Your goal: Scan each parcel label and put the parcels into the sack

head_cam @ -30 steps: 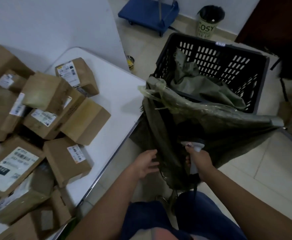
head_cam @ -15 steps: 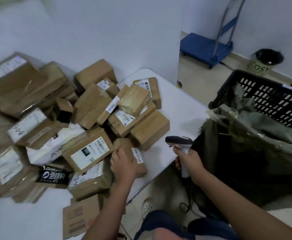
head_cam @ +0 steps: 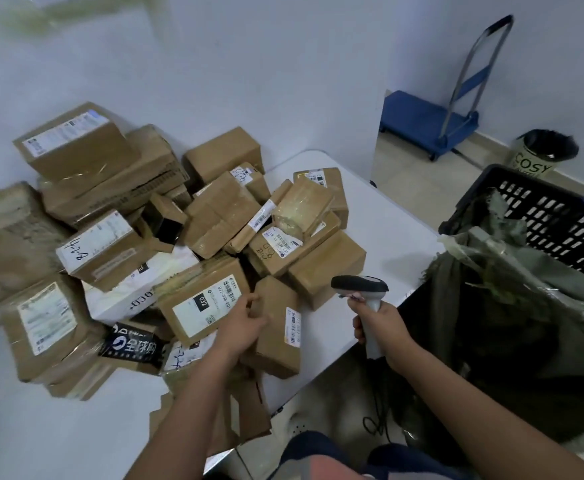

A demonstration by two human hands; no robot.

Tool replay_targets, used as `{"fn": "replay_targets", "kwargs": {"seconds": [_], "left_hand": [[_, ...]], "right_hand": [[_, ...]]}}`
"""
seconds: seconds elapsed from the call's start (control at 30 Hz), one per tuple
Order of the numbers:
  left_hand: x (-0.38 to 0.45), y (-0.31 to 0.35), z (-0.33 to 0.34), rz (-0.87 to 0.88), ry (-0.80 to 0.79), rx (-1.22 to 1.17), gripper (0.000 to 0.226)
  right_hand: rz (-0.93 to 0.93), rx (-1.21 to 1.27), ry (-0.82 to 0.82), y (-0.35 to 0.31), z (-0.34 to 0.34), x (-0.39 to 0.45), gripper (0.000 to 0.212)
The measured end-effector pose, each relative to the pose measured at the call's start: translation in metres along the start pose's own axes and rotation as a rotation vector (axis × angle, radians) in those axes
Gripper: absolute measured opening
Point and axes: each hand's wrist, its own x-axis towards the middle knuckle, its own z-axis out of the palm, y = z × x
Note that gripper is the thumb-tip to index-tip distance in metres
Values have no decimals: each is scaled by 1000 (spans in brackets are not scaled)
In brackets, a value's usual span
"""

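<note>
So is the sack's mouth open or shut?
Open: the sack gapes beside the table, its rim draped over the basket.

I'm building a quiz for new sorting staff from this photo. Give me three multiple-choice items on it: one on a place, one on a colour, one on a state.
1. Where does the sack hang?
A. off the table's right edge, in front of the black basket
B. on the parcel pile
C. on the blue trolley

2. What colour is the platform trolley by the wall?
A. red
B. blue
C. yellow

3. What is the right hand doing?
A. lying flat on the table
B. holding a parcel
C. gripping the scanner

Answers:
1 A: the sack's open mouth sits beside the table, with the basket behind it.
2 B: its deck is blue.
3 C: its fingers wrap the scanner handle, while the left hand takes a small brown parcel.
</note>
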Motion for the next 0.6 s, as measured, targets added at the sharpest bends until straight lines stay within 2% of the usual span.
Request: {"fn": "replay_targets", "kwargs": {"seconds": [0.1, 0.2, 0.33, 0.47, 0.6], "left_hand": [[-10, 14, -26, 42, 12, -63, 32], [-13, 26, -43, 79, 13, -92, 24], [-12, 39, -48, 97, 6, -62, 20], [-9, 46, -49, 71, -18, -86, 20], [-7, 47, -50, 77, -1, -40, 22]], "right_hand": [[-28, -63, -113, -11, 1, -5, 25], [-80, -231, -288, -27, -2, -9, 28], [-141, -390, -465, -48, -2, -17, 19], [-164, -518, -547, -59, -1, -24, 26], [-150, -531, -588, -62, -3, -28, 22]]}}
